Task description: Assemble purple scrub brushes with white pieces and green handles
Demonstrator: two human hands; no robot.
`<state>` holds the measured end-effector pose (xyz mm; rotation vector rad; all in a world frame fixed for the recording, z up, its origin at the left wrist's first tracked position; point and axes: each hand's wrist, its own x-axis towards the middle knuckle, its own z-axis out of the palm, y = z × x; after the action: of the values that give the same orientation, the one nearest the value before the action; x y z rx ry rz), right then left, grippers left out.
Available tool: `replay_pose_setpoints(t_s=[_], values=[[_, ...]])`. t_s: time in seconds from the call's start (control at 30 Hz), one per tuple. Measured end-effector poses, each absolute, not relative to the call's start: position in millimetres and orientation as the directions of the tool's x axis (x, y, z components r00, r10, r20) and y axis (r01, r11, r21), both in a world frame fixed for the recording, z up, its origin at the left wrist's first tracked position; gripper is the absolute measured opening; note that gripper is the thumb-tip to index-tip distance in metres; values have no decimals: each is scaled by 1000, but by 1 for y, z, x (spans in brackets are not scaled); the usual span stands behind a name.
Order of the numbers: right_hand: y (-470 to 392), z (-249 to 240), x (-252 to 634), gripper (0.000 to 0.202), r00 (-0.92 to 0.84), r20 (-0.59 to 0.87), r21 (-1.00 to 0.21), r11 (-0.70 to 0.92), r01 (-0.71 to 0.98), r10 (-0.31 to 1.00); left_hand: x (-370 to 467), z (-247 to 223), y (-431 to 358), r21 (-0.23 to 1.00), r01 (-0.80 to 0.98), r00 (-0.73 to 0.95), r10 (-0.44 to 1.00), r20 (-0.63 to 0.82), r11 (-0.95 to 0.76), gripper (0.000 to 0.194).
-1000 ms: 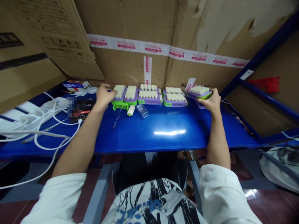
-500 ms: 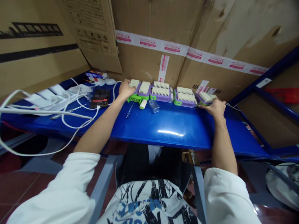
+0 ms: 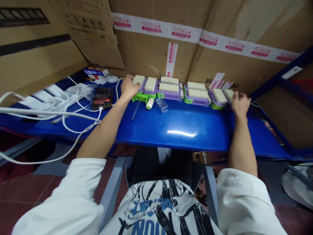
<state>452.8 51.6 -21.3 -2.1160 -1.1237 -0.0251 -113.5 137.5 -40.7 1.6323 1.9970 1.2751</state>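
Several purple-and-green brush blocks with cream bristles [image 3: 169, 88] stand in a row along the back of the blue table. My left hand [image 3: 129, 87] grips the leftmost brush block [image 3: 139, 80], its thumb on the bristles. At the right end, my right hand [image 3: 240, 103] has its fingers around the rightmost brush block [image 3: 229, 95], beside another block [image 3: 218, 98]. In front of the left blocks lie a green frame [image 3: 140, 97], a cream-and-green cylinder [image 3: 150, 103], a dark spring [image 3: 135, 111] and a clear plastic cover [image 3: 162, 105].
A phone [image 3: 104, 97], white cables [image 3: 66, 112] and white power strips [image 3: 52, 94] occupy the table's left side. Small boxes [image 3: 96, 72] sit at the back left. Cardboard [image 3: 151, 49] rises behind the brush row, and a blue frame [image 3: 276, 81] stands at the right.
My right hand has moved right, from the block second from the right end to the last one. My left hand stays at the leftmost block. The camera view has shifted slightly.
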Motion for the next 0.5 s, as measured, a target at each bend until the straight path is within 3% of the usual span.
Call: replay_pose_setpoints(t_s=[0.1, 0.17, 0.27, 0.37, 0.43, 0.5], values=[[51, -23, 457, 73, 650, 293, -614, -383, 690, 701, -107, -31, 124, 703, 710, -325, 862, 389, -49, 50], [53, -24, 455, 78, 681, 276, -625, -412, 663, 678, -101, -16, 110, 644, 743, -222, 842, 492, -180, 55], [56, -24, 453, 92, 727, 262, -628, -460, 628, 635, -90, 7, 86, 623, 607, 199, 853, 482, -493, 56], [54, -21, 450, 104, 749, 250, -628, -486, 608, 614, -73, 13, 68, 621, 399, 651, 686, 326, -674, 60], [47, -17, 445, 97, 721, 279, -619, -455, 640, 635, -59, 4, 61, 579, 378, 731, 617, 293, -722, 61], [38, -10, 436, 84, 587, 371, -576, -318, 753, 719, -45, -10, 57, 536, 406, 707, 626, 329, -740, 48]])
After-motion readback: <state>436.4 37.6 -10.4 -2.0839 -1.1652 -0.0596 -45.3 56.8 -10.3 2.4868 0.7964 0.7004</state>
